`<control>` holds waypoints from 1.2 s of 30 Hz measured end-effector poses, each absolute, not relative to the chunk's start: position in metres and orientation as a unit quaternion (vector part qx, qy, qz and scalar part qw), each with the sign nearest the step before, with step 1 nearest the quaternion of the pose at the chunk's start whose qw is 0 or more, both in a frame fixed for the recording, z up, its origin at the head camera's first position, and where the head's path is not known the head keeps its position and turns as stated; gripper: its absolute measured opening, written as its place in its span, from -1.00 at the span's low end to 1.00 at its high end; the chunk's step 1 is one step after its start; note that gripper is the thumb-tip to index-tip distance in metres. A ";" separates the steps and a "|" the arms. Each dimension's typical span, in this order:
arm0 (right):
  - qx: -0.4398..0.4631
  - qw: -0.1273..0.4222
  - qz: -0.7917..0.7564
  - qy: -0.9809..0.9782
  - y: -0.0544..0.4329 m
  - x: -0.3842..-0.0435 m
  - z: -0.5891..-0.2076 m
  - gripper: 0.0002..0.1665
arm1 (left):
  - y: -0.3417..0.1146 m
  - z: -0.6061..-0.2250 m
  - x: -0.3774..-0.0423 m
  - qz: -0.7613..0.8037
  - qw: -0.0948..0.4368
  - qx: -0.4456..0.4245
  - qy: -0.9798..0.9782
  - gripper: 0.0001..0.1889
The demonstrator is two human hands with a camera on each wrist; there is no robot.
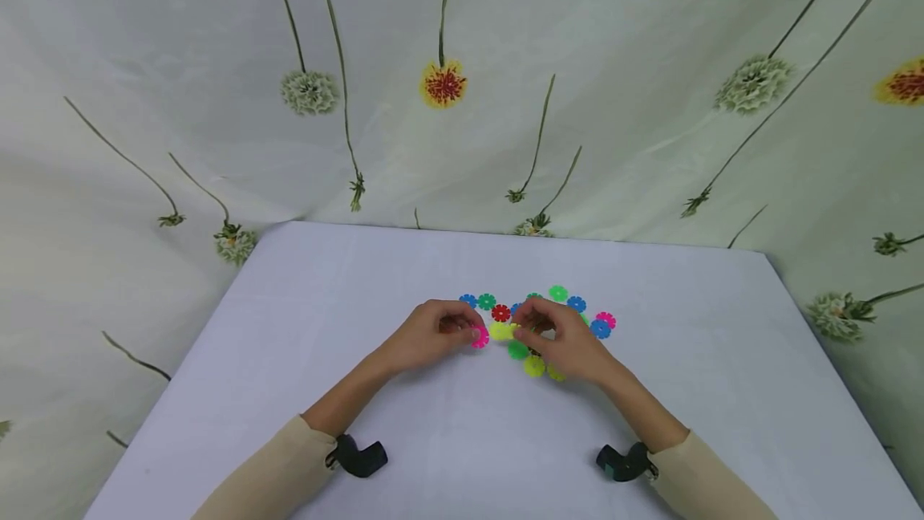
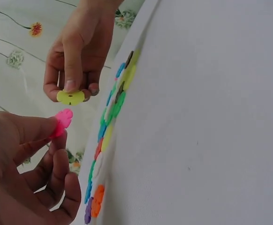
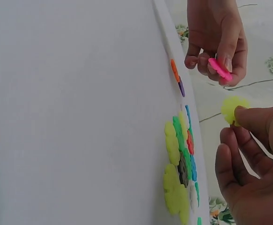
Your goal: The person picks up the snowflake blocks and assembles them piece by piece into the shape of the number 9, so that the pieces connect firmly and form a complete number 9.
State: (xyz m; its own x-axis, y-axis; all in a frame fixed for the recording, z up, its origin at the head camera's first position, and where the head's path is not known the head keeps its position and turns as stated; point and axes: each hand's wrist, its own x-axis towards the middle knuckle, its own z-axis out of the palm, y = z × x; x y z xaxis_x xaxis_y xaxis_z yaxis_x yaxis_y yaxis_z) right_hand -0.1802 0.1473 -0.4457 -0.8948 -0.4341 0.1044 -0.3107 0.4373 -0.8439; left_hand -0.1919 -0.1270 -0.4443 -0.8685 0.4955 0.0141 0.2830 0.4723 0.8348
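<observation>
My left hand (image 1: 433, 334) pinches a pink snowflake disc (image 2: 64, 122) between thumb and fingertips, held above the table. Facing it, my right hand (image 1: 573, 341) grips a yellow snowflake disc (image 3: 231, 108) by its edge. A small gap separates the two discs in both wrist views. Under and around the hands lie loose notched discs on the white table (image 1: 346, 287): a red disc (image 1: 501, 313), a light green disc (image 1: 559, 293), a blue disc (image 1: 600, 329) and several others. The right hand hides part of this scatter in the head view.
An orange disc (image 2: 98, 200) and a purple disc (image 2: 88, 213) lie at one end of the scatter. Yellow discs (image 1: 534, 366) lie nearest the person. Behind the table hangs a pale cloth (image 1: 621, 38) with a flower print. Each wrist wears a black camera mount (image 1: 361, 458).
</observation>
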 end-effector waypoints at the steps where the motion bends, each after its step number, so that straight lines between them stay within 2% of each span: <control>1: -0.219 0.064 -0.491 0.841 0.149 -0.180 -0.445 -0.82 | -0.127 -0.443 -0.191 0.471 0.123 0.225 0.844 -0.88; 15: -0.259 0.026 -0.531 0.806 0.156 -0.171 -0.442 -0.82 | -0.117 -0.429 -0.180 0.555 0.186 0.187 0.789 -0.78; 32: -0.326 -0.025 -0.491 0.807 0.157 -0.167 -0.441 -0.75 | -0.110 -0.429 -0.175 0.561 0.212 0.176 0.780 -0.78; 36: -0.334 -0.043 -0.467 0.817 0.156 -0.164 -0.438 -0.78 | -0.111 -0.431 -0.174 0.563 0.217 0.175 0.778 -0.79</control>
State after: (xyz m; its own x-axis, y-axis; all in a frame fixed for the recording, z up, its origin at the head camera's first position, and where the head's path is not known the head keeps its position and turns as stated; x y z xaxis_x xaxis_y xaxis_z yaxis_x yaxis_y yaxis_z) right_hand -0.1642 0.1556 -0.4380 -0.7731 -0.5063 0.3821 -0.5862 0.3402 -0.7353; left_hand -0.1745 -0.1109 -0.4308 -0.8450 0.5160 -0.1405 0.0276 0.3045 0.9521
